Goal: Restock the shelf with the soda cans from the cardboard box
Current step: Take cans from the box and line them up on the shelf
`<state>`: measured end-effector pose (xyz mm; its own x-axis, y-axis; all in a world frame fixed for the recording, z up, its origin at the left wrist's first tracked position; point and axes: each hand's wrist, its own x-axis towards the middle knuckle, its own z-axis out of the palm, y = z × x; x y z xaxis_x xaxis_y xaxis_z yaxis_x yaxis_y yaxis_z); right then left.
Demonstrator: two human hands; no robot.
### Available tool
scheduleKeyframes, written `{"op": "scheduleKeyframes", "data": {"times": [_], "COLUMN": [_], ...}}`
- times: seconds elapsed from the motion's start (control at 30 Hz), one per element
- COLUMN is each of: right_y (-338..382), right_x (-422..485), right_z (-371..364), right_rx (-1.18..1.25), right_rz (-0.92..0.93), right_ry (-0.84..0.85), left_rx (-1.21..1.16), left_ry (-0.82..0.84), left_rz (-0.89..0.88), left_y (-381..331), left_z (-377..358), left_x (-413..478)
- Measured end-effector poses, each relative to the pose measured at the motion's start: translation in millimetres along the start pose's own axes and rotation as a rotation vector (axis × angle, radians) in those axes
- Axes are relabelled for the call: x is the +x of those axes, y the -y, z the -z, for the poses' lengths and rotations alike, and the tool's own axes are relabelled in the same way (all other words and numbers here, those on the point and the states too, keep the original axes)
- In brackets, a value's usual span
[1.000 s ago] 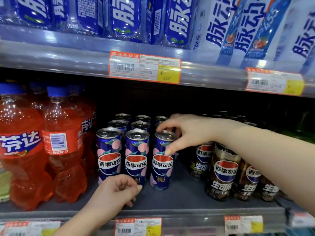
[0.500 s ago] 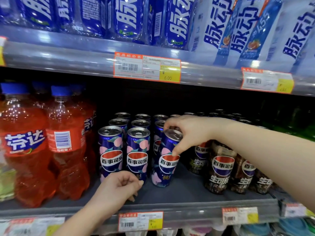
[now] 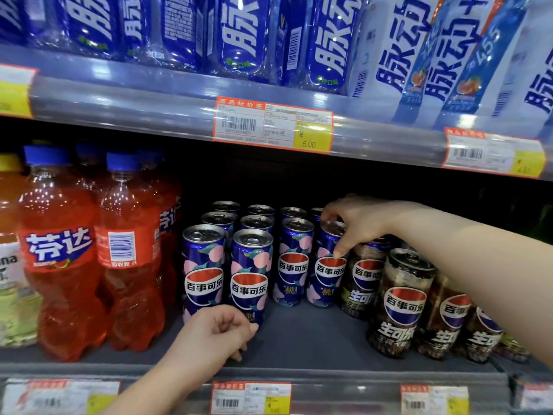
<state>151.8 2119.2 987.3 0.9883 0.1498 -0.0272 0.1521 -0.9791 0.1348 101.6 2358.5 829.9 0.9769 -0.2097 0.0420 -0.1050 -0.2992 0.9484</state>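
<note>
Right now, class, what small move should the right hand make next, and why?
Probably let go of the peach can: the right hand pinches its top, but it appears to stand upright on the shelf, level with the neighbouring can.

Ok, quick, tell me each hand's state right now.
Left hand: fingers curled, holding nothing visible, at the base of the front can.
Right hand: grips the top of the rightmost peach can.
</note>
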Motion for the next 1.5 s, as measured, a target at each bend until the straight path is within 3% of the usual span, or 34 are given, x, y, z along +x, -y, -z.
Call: {"op": "scheduleKeyframes", "data": {"times": [0.37, 0.63, 0.8, 0.9, 1.1, 1.5], "right_y": [-13, -6, 12, 33, 88, 111], "right_x": [15, 16, 2, -8, -24, -33], "right_z": [-6, -7, 6, 12, -1, -16], "right_rx": [0.105, 0.032, 0.13, 0.104, 0.164, 0.278], "right_rz": [0.018, 0.002, 0.043, 0.133, 0.311, 0.211], "right_ry": [0.054, 0.019, -0.069, -0.213, -0.27, -0.286], "left_rx": [0.014, 0.018, 0.004, -0.087, -0.028, 0.062], "left_ry": [0.004, 0.005, -0.003, -0.069, -0.266, -0.199], "left_rz": [-0.01, 0.008, 0.001, -0.014, -0.247, -0.223], "left_y": [1, -2, -4, -7, -10, 12], "left_z": [0, 0, 1, 4, 28, 54], "left_x": [0, -3, -4, -7, -17, -27]}}
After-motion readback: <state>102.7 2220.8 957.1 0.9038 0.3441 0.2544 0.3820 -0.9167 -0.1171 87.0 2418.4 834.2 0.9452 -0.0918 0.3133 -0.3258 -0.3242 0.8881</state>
